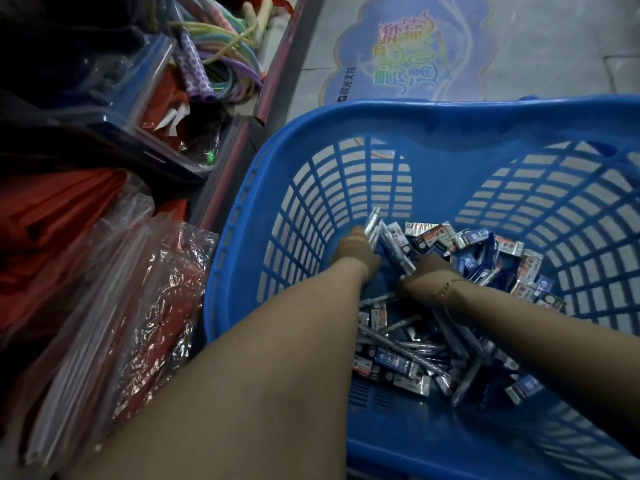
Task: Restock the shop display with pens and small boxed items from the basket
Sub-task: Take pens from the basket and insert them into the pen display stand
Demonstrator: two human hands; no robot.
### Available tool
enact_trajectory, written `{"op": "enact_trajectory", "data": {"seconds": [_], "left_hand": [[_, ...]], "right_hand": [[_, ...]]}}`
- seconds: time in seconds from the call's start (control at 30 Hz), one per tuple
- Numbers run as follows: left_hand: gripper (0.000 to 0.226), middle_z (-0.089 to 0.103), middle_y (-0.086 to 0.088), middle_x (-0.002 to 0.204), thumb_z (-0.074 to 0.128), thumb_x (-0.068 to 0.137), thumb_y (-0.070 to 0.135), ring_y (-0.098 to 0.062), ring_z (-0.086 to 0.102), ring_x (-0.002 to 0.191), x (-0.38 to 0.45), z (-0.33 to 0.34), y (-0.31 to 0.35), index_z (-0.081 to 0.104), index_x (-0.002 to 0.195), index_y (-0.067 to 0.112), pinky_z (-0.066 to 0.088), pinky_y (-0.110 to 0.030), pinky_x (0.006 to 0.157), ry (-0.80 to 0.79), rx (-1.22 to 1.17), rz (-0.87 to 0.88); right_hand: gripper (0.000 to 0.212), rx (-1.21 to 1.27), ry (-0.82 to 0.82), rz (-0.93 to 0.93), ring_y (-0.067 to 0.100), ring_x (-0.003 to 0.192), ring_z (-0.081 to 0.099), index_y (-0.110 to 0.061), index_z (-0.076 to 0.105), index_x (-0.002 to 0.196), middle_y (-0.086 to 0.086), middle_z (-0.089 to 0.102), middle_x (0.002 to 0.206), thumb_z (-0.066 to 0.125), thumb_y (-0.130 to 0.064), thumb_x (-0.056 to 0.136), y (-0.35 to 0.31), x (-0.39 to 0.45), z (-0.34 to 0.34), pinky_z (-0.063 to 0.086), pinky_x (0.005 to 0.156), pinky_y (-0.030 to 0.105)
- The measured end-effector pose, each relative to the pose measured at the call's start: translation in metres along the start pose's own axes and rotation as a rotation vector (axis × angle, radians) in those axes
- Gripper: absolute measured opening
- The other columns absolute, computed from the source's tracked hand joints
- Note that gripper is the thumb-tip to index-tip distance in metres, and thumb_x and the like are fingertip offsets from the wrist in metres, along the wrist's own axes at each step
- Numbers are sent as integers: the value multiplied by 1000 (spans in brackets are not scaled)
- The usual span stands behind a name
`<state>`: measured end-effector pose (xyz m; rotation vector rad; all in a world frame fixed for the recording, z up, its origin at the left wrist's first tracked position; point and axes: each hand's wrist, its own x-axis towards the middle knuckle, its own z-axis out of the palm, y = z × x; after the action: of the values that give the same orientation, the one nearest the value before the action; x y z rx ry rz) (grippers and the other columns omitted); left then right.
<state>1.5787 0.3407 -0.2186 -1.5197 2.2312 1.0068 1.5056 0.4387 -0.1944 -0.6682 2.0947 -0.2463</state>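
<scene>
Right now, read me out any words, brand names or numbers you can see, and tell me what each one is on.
"晨光文具", seen upside down, with a partly legible logo beside it: on the blue floor sticker.
Large rainbow characters on the same sticker: too stylised to read.
Print on the small boxed items in the blue basket: too small and blurred.
Pens: no legible text.
</scene>
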Motion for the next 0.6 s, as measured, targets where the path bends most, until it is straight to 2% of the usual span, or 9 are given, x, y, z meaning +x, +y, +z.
{"op": "enact_trajectory", "data": {"seconds": [0.17, 0.23, 0.3, 0.37, 0.43, 0.5, 0.6], "left_hand": [[58, 43, -12, 138, 67, 86, 24, -30, 46, 124, 4, -3, -21, 37, 135, 10, 42, -34, 96, 65, 50, -35], [68, 41, -12, 140, 71, 83, 29, -28, 46, 125, 4, -10, -18, 36, 137, 8, 42, -32, 95, 15, 133, -42], [69, 44, -13, 137, 73, 81, 33, -28, 50, 121, 2, -20, -10, 39, 134, 5, 46, -31, 88, -43, 263, -35], [61, 51, -14, 130, 71, 84, 32, -28, 55, 112, -3, -31, -2, 43, 131, 4, 48, -32, 83, -112, 396, -28], [50, 55, -11, 114, 66, 88, 31, -27, 58, 100, -8, -41, 5, 48, 127, 5, 50, -33, 81, -192, 564, 16], [43, 54, -8, 100, 65, 89, 22, -25, 57, 92, -16, -48, 9, 51, 126, 6, 51, -33, 78, -220, 760, 101], [50, 54, -8, 120, 64, 88, 12, -26, 55, 109, -28, -46, 12, 45, 135, 8, 48, -34, 86, -244, 941, 137]], "right_hand": [[19, -5, 57, -56, 17, 64, 52, -9, 54, 88, 3, 51, 69, 68, -18, 80, 6, 4, 1, 35, 46, 20], [18, 32, 62, -69, 17, 63, 52, -9, 54, 85, 3, 51, 70, 69, -16, 79, 7, 5, 0, 37, 48, 21], [17, 80, 31, -65, 17, 62, 54, -9, 53, 79, 6, 55, 72, 69, -13, 79, 6, 4, -2, 44, 50, 21], [20, 106, 3, -52, 16, 61, 55, -10, 50, 74, 7, 56, 73, 70, -12, 79, 3, 2, -4, 48, 51, 22], [23, 104, 0, -47, 14, 60, 52, -10, 49, 74, 5, 54, 73, 71, -11, 78, 2, 2, -4, 43, 47, 21], [20, 93, 4, -46, 16, 64, 53, -6, 52, 81, 5, 54, 76, 71, -8, 77, -1, 2, -2, 43, 49, 20], [27, 123, 65, -26, 25, 79, 55, -6, 53, 95, 9, 54, 83, 71, -3, 75, -7, 7, 6, 46, 59, 26]]}}
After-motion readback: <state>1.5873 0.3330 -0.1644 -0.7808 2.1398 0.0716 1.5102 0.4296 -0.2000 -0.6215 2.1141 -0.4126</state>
